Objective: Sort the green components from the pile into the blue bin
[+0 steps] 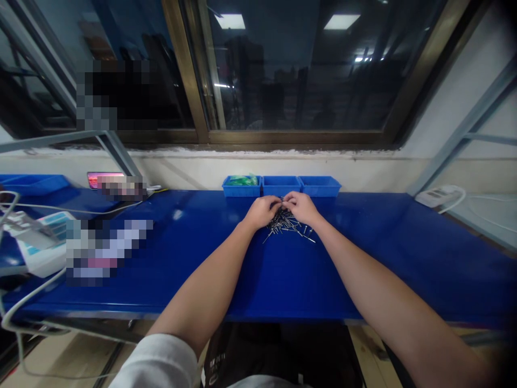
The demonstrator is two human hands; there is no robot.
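Note:
A loose pile of thin metal pins lies on the blue table, with a few strays at its front and right. Over the back left of the pile is my left hand, its thumb and fingers pressed together. My right hand meets it fingertip to fingertip at the pile's back edge, also closed. Whatever sits between the fingertips is too small to make out.
Three blue bins stand behind the pile: the left bin holds green plastic, beside a middle bin and a right bin. A white device with cables is at left, another at right. A lit screen stands back left.

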